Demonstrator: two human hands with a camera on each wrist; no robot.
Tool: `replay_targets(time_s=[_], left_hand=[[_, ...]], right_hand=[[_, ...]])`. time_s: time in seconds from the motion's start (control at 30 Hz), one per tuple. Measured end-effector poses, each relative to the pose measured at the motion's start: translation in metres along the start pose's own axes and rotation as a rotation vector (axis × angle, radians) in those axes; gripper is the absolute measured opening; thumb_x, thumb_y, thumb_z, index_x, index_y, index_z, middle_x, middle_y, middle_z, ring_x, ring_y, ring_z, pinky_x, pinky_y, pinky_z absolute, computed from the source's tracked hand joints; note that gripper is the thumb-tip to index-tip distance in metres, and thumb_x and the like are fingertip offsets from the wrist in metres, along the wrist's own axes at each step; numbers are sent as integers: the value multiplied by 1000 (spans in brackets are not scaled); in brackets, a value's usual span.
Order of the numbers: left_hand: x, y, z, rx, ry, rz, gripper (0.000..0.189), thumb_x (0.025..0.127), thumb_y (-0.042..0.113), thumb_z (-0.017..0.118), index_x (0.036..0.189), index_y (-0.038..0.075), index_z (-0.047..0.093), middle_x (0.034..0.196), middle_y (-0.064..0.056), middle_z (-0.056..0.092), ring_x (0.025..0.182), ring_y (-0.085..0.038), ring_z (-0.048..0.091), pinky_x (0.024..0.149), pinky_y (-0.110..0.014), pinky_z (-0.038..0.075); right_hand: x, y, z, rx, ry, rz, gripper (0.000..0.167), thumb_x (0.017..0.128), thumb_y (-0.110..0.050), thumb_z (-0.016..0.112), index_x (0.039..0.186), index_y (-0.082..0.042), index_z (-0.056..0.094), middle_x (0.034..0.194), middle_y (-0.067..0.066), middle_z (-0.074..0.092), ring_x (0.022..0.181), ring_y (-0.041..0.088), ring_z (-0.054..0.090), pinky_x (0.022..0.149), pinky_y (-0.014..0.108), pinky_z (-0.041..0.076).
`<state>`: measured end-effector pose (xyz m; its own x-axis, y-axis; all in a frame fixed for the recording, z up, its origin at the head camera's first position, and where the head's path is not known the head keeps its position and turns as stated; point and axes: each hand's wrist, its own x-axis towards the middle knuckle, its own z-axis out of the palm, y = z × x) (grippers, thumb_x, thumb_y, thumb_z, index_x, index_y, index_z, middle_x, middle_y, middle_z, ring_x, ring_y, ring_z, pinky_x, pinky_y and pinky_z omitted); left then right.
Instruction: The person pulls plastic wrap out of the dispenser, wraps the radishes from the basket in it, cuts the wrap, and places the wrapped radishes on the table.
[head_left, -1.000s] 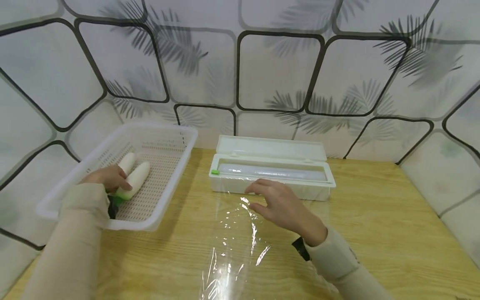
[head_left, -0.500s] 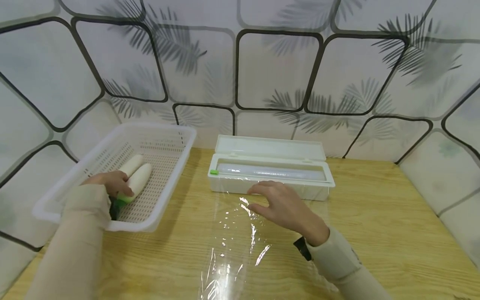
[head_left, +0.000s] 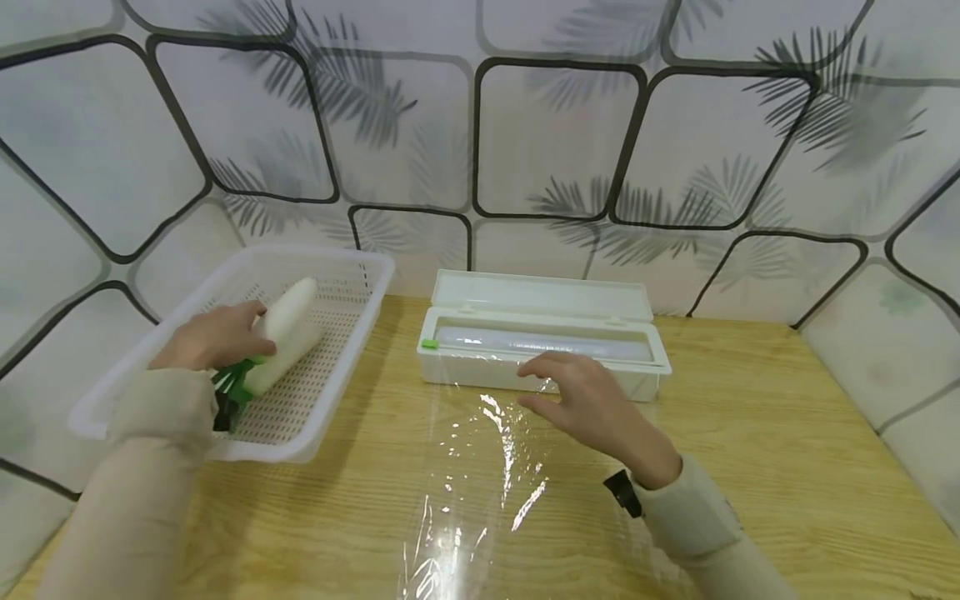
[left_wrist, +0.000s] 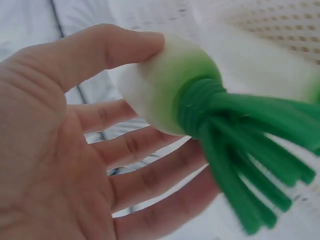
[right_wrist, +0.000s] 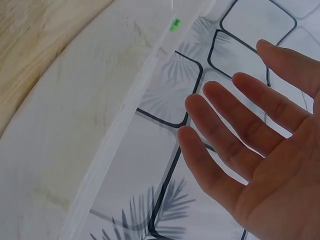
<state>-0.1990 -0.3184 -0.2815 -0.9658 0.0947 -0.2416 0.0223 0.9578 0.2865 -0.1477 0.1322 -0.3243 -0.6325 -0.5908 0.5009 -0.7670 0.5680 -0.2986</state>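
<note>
In the head view, my left hand (head_left: 213,336) grips a white radish (head_left: 291,310) by its leafy end, over the white perforated basket (head_left: 262,452). The left wrist view shows my thumb on the radish's pale green shoulder (left_wrist: 192,65) and the fingers beneath it, with thick green leaf stalks (left_wrist: 240,125) sticking out. A second white radish (head_left: 300,354) lies in the basket under the held one. My right hand (head_left: 592,412) hovers with loosely bent fingers over clear cling film (head_left: 457,492), holding nothing. That film runs from a white dispenser box (head_left: 472,372) toward me.
The dispenser's lid (head_left: 540,293) stands raised at the back, with the film roll (head_left: 540,342) visible inside. A green slider (head_left: 430,343) sits at its left end. Wooden tabletop (head_left: 787,458) extends to the right, and a patterned backdrop (head_left: 555,142) rises behind.
My left hand has raised one radish up from beside the other, and its tip has swung to the right. The right hand has drifted slightly right, away from the middle of the film.
</note>
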Motion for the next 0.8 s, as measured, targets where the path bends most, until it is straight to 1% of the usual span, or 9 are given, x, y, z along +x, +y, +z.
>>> replay_targets(time_s=[0.07, 0.1, 0.2, 0.3, 0.4, 0.53, 0.7, 0.8], left_hand=[[-4, 8, -4, 57, 74, 25, 63, 87, 26, 64, 135, -10, 42, 105, -29, 61, 80, -39, 57, 63, -51, 49], [-6, 11, -5, 80, 111, 41, 63, 87, 26, 64, 135, -9, 43, 106, -30, 61, 81, -40, 58, 64, -53, 48], [-11, 23, -7, 109, 214, 78, 63, 88, 25, 64, 138, -7, 43, 111, -31, 62, 82, -43, 61, 64, -58, 49], [-17, 36, -9, 121, 293, 116, 63, 89, 25, 65, 140, -5, 44, 116, -30, 62, 84, -44, 61, 67, -61, 49], [-23, 50, -9, 125, 351, 155, 62, 89, 25, 67, 141, -1, 46, 117, -28, 63, 85, -44, 61, 68, -61, 48], [-28, 68, -8, 133, 429, 210, 60, 85, 24, 69, 138, 2, 52, 112, -24, 66, 80, -39, 61, 63, -57, 48], [-33, 88, -3, 151, 505, 290, 58, 82, 21, 70, 135, 3, 57, 105, -23, 69, 70, -33, 60, 57, -50, 48], [-37, 97, 1, 151, 551, 340, 54, 82, 21, 73, 132, 5, 60, 103, -22, 70, 69, -35, 61, 56, -51, 49]], right_hand=[[-2, 1, -4, 2, 16, 3, 25, 82, -5, 82, 106, -1, 74, 105, 11, 75, 91, 28, 71, 80, 44, 57], [-3, 2, -5, 6, 23, 7, 25, 82, -4, 82, 106, -1, 74, 105, 11, 75, 91, 28, 71, 80, 44, 57], [-5, 2, -9, 18, 33, 15, 25, 82, -4, 82, 106, -1, 74, 105, 11, 75, 92, 28, 71, 81, 45, 57], [-8, 3, -11, 28, 48, 15, 25, 81, -3, 83, 105, -1, 73, 104, 10, 74, 92, 27, 71, 79, 44, 57], [-11, 4, -15, 33, 66, 15, 25, 81, -3, 83, 104, -2, 74, 104, 9, 74, 90, 26, 70, 75, 42, 57], [-15, 5, -21, 48, 87, -4, 25, 80, -2, 83, 104, -4, 74, 102, 6, 74, 86, 23, 70, 69, 39, 56], [-20, 8, -27, 54, 118, -38, 30, 76, 2, 85, 104, -2, 73, 102, 7, 74, 87, 24, 70, 70, 41, 58], [-25, 11, -31, 45, 127, -20, 32, 75, 3, 85, 104, -1, 73, 103, 9, 74, 90, 25, 70, 71, 41, 58]])
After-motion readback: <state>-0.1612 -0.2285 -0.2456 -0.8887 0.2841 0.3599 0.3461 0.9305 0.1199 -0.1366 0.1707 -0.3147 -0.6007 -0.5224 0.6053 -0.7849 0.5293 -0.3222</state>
